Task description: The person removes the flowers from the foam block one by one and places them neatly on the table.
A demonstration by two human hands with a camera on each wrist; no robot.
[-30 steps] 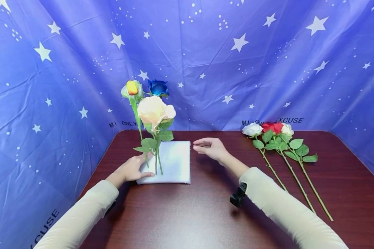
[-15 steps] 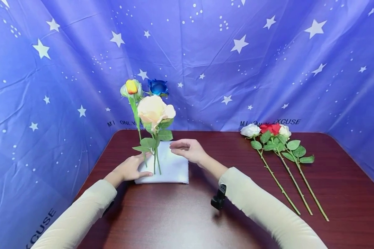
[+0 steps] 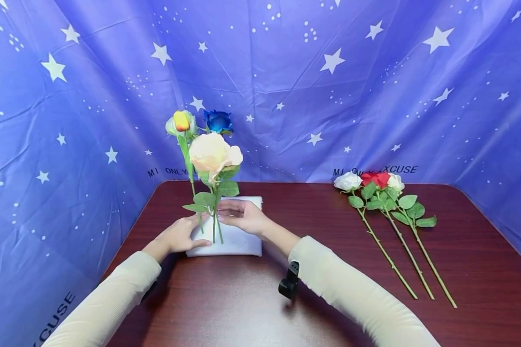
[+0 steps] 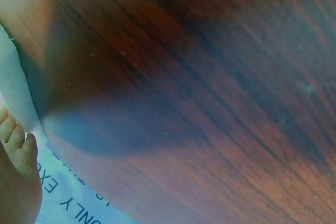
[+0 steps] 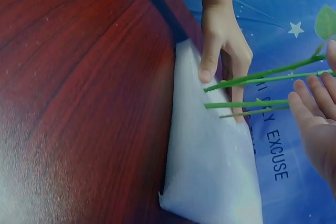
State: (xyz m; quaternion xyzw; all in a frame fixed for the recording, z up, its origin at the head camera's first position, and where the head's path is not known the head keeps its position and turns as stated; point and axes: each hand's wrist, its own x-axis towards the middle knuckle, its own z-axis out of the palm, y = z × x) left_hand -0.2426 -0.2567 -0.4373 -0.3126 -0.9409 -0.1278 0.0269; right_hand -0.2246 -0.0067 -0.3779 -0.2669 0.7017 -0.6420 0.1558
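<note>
A white foam block [image 3: 240, 236] lies on the table with several artificial flowers standing upright in it. They are a peach rose [image 3: 212, 154], a blue rose [image 3: 218, 121], a yellow-orange tulip [image 3: 182, 121] and a pale rose [image 3: 193, 126] partly behind the tulip. My left hand [image 3: 180, 234] rests on the block's left side, thumb and fingers spread. My right hand [image 3: 245, 218] is over the block beside the peach rose's stems, fingers extended. In the right wrist view, its fingers [image 5: 302, 103] come right up to the green stems [image 5: 247, 103].
On the right of the brown table [image 3: 330, 308] lie a white rose [image 3: 348, 180], a red rose [image 3: 375, 179] and a cream rose [image 3: 396, 183], with long stems toward the front. A blue star-printed cloth [image 3: 286, 96] hangs behind and at the sides.
My right hand has moved left, from beside the block's right edge to the stems over the block. The left hand has stayed on the block.
</note>
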